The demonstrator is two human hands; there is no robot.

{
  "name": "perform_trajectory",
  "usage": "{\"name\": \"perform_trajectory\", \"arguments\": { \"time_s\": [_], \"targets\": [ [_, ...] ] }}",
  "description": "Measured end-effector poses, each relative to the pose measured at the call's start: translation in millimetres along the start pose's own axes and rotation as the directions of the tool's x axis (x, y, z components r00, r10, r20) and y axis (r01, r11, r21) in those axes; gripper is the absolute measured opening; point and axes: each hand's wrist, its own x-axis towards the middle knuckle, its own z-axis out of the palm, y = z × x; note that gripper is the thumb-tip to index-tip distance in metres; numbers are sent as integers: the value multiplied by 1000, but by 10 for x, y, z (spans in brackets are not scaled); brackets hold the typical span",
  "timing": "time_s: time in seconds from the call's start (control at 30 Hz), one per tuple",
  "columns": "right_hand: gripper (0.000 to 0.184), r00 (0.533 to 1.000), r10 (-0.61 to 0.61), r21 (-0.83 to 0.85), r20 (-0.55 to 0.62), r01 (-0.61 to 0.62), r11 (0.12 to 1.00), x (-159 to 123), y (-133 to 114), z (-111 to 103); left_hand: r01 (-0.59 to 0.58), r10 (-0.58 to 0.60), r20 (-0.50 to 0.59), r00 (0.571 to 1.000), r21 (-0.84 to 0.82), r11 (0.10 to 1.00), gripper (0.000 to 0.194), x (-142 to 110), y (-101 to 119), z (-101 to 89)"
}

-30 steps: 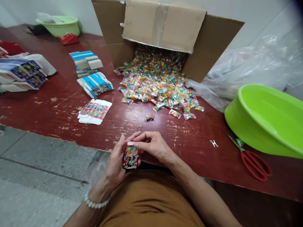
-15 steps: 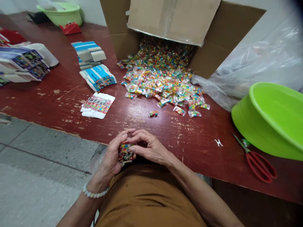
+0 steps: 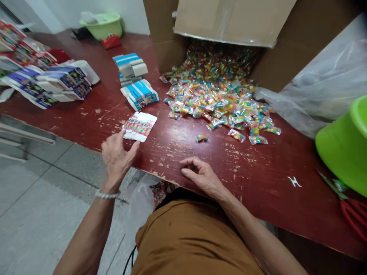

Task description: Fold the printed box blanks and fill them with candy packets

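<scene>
My left hand (image 3: 117,158) is open at the table's front edge, thumb and fingers apart. Its fingertips are at the near edge of a small pile of flat printed cartons (image 3: 140,126); whether they touch it I cannot tell. My right hand (image 3: 202,173) rests low over the table edge with fingers loosely curled apart and nothing in them. Beyond it lies a single clear packet of coloured candies (image 3: 202,138). A large heap of such candy packets (image 3: 212,100) spills from a cardboard box (image 3: 229,23). Below the table edge, a plastic bag (image 3: 142,198) stands beside several printed small boxes (image 3: 162,191).
Blue-striped carton stacks (image 3: 140,94) stand behind the flat pile. Purple cartons (image 3: 64,82) and red cartons (image 3: 23,44) are at the left. A green basin (image 3: 341,149) and red-handled scissors (image 3: 352,214) lie at the right. Another green basin (image 3: 104,28) sits at the back.
The small printed box that both hands held is out of them. My left hand has moved left and forward to the flat cartons; my right hand has separated from it. The view has shifted left.
</scene>
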Motion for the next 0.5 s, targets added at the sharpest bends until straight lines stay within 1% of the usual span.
{"name": "perform_trajectory", "arguments": {
  "time_s": [0.03,0.07,0.1,0.17,0.23,0.3,0.4,0.5],
  "targets": [
    [27,1000,5,3,-11,-5,1000,0,16,-1,9,-9,-3,1000,150,989,71,174,-3,82],
    [27,1000,14,15,-21,-13,1000,-1,35,-4,18,-19,2,1000,248,969,78,321,1,160],
    [27,999,25,35,-32,-24,999,-1,55,-7,0,-5,15,1000,325,946,82,433,6,230],
    [27,998,51,89,-44,-47,995,0,92,-14,-62,39,66,997,402,914,81,552,6,341],
    [28,997,69,132,-45,-63,989,4,115,-18,-116,84,95,992,425,898,73,559,-15,409],
    [27,996,71,146,-48,-63,987,14,118,-20,-147,118,92,989,432,890,66,512,-43,442],
    [25,997,68,150,-42,-61,987,30,101,-20,-187,158,103,982,440,878,61,444,-55,447],
    [26,996,81,171,-30,-74,982,39,88,-18,-202,159,137,978,414,888,56,424,-21,418]
  ]
}}
